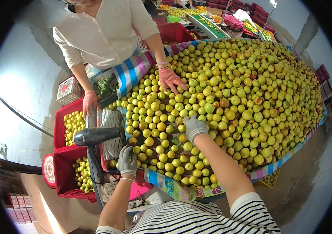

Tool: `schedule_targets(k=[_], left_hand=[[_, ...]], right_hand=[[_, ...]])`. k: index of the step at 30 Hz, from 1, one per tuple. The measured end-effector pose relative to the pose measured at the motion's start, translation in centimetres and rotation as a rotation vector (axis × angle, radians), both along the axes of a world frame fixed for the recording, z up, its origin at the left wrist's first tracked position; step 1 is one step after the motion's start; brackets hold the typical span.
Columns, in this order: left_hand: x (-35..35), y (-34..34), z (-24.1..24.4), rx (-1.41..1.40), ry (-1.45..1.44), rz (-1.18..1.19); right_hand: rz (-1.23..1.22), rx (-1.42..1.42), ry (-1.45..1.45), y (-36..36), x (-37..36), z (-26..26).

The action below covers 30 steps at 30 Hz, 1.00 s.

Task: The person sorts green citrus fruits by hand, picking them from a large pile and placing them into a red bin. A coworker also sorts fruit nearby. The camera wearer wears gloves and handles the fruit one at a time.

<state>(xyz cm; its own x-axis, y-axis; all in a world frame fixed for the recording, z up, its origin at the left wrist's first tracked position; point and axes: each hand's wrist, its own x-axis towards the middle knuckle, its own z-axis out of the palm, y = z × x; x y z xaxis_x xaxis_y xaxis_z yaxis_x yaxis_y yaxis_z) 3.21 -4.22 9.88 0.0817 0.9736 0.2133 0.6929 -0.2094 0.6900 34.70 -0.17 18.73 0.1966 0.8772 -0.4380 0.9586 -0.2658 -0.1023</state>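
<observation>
A wide heap of small yellow-green fruits (241,96), which look like jujubes, covers the sorting table before me. My right hand (195,128), in a grey knit glove, reaches into the thinner part of the heap. Its fingertips rest among the fruits, and its palm side is hidden. At the near left edge of the fruits is my left hand (127,161), gloved the same way. Its thumb stands apart from the bent fingers, and I see nothing held between them. A green leaf (176,141) lies among the fruits between my hands.
Opposite, a person in a white shirt has a pink-gloved hand (170,79) on the fruits and another (90,101) by the table's end. A black hair dryer (95,136) sits above white foam netting (112,131). Red-lined crates (63,175) holding fruits stand left, and a conveyor (206,26) runs behind.
</observation>
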Motion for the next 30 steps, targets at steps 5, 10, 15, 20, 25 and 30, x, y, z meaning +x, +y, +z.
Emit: schedule_targets(k=[5, 10, 15, 20, 25, 30], left_hand=[[3.8, 1.0, 2.0, 0.066, -0.164, -0.230], [12.8, 4.8, 4.7, 0.050, -0.195, -0.450], [21.3, 7.8, 5.4, -0.262, 0.128, -0.634], [22.5, 7.8, 3.9, -0.377, 0.516, -0.631], [20.2, 6.3, 3.8, -0.382, 0.541, -0.586], [16.1, 1.9, 2.8, -0.334, 0.442, -0.527]], right_hand=[[0.035, -0.063, 0.076, -1.2, -1.6, -1.3], [0.051, 0.075, 0.479, -5.8, -0.3, -1.9], [-0.300, 0.455, 1.285, -10.8, 3.3, -2.7], [-0.663, 0.475, 1.897, -12.8, 5.4, -3.2], [-0.611, 0.511, 1.875, -12.4, 4.9, -3.7], [-0.559, 0.374, 1.862, -12.3, 4.4, -4.2]])
